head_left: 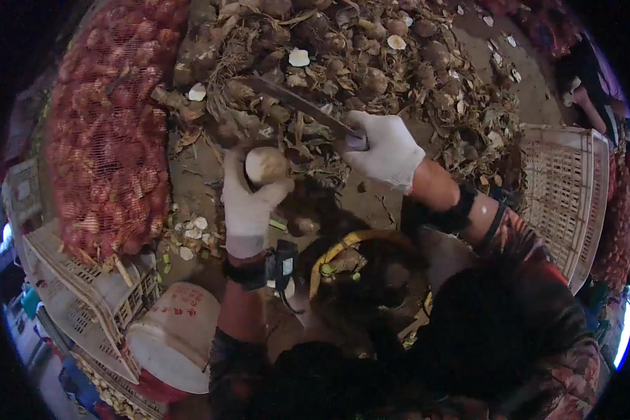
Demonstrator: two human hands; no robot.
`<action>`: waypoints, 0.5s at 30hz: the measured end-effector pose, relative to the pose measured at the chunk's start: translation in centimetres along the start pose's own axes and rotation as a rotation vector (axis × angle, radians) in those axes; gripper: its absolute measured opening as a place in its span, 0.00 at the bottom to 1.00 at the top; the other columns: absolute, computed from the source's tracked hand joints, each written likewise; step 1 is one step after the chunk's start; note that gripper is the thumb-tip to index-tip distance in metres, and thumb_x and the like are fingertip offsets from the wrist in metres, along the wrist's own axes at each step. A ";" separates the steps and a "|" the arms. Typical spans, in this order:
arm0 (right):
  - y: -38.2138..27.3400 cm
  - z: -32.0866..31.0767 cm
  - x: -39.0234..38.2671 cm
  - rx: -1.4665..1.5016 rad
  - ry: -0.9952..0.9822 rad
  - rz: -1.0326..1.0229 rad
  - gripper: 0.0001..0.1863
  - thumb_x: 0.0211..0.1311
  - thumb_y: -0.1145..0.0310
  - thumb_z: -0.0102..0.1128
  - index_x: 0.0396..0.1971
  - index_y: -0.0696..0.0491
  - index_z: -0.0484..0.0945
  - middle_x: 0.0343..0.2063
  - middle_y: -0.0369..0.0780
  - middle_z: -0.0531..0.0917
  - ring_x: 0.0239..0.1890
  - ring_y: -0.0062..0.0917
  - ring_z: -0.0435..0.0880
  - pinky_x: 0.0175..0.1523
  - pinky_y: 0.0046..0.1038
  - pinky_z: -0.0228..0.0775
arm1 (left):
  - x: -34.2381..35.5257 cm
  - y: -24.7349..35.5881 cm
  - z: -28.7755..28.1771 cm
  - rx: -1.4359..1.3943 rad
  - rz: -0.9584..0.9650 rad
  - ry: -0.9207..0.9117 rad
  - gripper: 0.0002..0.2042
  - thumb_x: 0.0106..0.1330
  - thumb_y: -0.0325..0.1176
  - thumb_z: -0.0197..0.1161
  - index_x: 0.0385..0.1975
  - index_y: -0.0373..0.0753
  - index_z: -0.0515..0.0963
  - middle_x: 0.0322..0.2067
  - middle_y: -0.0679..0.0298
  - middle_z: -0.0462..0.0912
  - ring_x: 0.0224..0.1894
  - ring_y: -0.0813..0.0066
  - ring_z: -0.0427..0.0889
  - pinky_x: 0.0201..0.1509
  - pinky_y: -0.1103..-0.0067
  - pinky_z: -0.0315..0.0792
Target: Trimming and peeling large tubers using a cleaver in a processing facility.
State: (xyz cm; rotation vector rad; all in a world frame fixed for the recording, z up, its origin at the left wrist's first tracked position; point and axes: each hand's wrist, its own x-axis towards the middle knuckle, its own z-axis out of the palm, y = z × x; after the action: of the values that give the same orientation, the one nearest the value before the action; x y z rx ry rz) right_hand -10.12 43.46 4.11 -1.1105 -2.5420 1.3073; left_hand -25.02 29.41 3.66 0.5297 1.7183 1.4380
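My left hand (255, 203), in a white glove, grips a pale, trimmed round bulb (266, 165) with its cut face up. My right hand (374, 143), also gloved, is closed around the handle of a long flat knife (301, 105), whose blade reaches up and left above the bulb without touching it. Beyond both hands lies a heap of brown bulbs (371, 77) with dry leaves, peels and white slices. Below my hands a yellow-rimmed round container (353, 236) holds some scraps in shadow.
A red mesh sack of bulbs (112, 140) lies at the left, above stacked plastic crates (77, 294) and a tipped white bucket (171, 325). At the right stand a white crate (563, 196) and more red sacks (612, 245). Part of another person (584, 98) shows at upper right.
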 end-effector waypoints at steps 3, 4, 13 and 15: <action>-0.8 0.5 -0.4 0.057 0.025 -0.006 0.15 0.44 0.67 0.56 0.34 0.57 0.72 0.18 0.47 0.75 0.21 0.36 0.76 0.30 0.30 0.68 | -0.4 -0.2 0.1 -0.582 -0.198 0.081 0.22 0.44 0.22 0.58 0.42 0.35 0.63 0.36 0.59 0.75 0.34 0.72 0.74 0.37 0.80 0.71; 0.6 1.2 0.0 -0.003 -0.051 -0.013 0.16 0.44 0.68 0.56 0.36 0.56 0.73 0.19 0.47 0.76 0.21 0.36 0.76 0.29 0.30 0.69 | -0.7 -1.6 -0.6 -0.313 -0.109 -0.074 0.19 0.47 0.23 0.56 0.41 0.37 0.62 0.34 0.61 0.75 0.32 0.76 0.75 0.33 0.82 0.71; 5.2 1.5 -0.7 -0.042 -0.144 0.168 0.14 0.43 0.64 0.58 0.29 0.57 0.73 0.22 0.46 0.75 0.23 0.35 0.74 0.32 0.30 0.66 | 2.5 -5.0 -3.7 1.019 0.538 -0.258 0.17 0.45 0.31 0.61 0.38 0.34 0.74 0.36 0.56 0.77 0.37 0.68 0.77 0.42 0.77 0.69; 5.0 0.3 -1.0 -0.053 -0.129 0.136 0.15 0.43 0.65 0.57 0.31 0.57 0.73 0.21 0.46 0.76 0.24 0.37 0.76 0.33 0.30 0.68 | 8.1 -4.1 -4.2 0.534 -0.021 0.074 0.23 0.51 0.36 0.59 0.45 0.30 0.68 0.39 0.51 0.76 0.43 0.65 0.75 0.44 0.77 0.68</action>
State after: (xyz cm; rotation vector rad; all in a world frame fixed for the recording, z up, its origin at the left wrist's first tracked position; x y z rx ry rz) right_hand -6.66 44.49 0.53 -1.2692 -2.6485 1.3923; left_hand -32.34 31.90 -2.71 0.7412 2.1686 0.9826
